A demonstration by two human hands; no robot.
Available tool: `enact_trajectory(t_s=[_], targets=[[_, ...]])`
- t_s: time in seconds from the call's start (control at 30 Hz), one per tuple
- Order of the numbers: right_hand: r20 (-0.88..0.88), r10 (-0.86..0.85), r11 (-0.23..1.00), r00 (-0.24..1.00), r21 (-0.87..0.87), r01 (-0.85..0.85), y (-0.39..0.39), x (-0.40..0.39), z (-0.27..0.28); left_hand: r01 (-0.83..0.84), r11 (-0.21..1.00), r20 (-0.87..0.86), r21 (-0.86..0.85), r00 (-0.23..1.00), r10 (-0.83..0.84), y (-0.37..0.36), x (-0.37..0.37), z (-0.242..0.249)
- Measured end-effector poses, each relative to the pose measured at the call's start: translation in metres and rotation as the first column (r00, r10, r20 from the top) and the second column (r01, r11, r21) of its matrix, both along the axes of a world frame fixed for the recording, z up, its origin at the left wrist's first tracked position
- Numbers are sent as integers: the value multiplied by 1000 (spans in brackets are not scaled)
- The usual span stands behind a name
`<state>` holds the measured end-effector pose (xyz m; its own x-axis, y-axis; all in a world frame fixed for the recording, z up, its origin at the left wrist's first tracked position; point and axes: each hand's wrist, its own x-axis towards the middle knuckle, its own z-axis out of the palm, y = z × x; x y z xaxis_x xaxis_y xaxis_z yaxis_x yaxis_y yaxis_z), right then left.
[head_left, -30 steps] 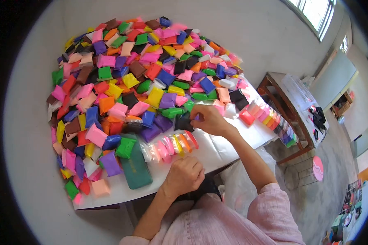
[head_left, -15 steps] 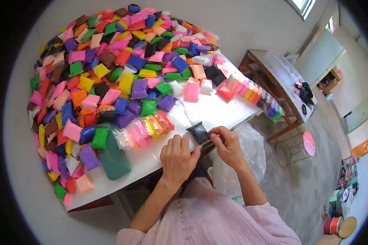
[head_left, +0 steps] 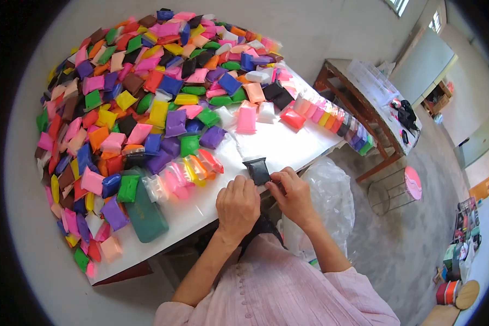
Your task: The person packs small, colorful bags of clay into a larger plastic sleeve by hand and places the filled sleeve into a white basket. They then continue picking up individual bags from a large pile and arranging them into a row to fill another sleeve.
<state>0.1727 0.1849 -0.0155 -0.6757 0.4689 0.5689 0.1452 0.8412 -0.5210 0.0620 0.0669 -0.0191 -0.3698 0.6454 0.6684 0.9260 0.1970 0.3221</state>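
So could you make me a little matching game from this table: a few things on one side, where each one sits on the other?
Things:
1. black packet
2. dark green case
3. row of packets
4. clear plastic bag

Places:
A. along the table's far right edge
B. below the table edge, by the right hand
C. between both hands
D. under a green packet, near the left edge

Pairs: 1-C, 2-D, 3-A, 4-B

Both forearms reach forward, wrists close together. The left hand (head_left: 237, 204) lies knuckles-up with fingers curled; the right hand (head_left: 293, 193) pinches with thumb and fingers.
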Motion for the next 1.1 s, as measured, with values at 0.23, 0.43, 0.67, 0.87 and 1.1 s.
enact_trajectory(t_s=[0.23, 0.43, 0.67, 0.87, 1.1], targets=[[44, -88, 979, 995, 188, 79, -3, -2, -1, -30, 999, -47, -17, 998, 29, 2, -2, 0], [102, -47, 973, 994, 228, 23, 1, 1, 2, 57, 996, -65, -65, 996, -62, -1, -6, 5], [85, 18, 947, 996, 320, -44, 11, 2, -2, 93, 987, -115, -130, 987, -108, 1, -10, 4], [58, 61, 948, 996, 308, -76, 13, 3, -4, 118, 992, 8, -44, 993, -117, 1, -9, 1], [-212, 147, 674, 966, -694, -255, -3, 7, 8, 150, 961, 175, 230, 966, -192, -12, -8, 2]])
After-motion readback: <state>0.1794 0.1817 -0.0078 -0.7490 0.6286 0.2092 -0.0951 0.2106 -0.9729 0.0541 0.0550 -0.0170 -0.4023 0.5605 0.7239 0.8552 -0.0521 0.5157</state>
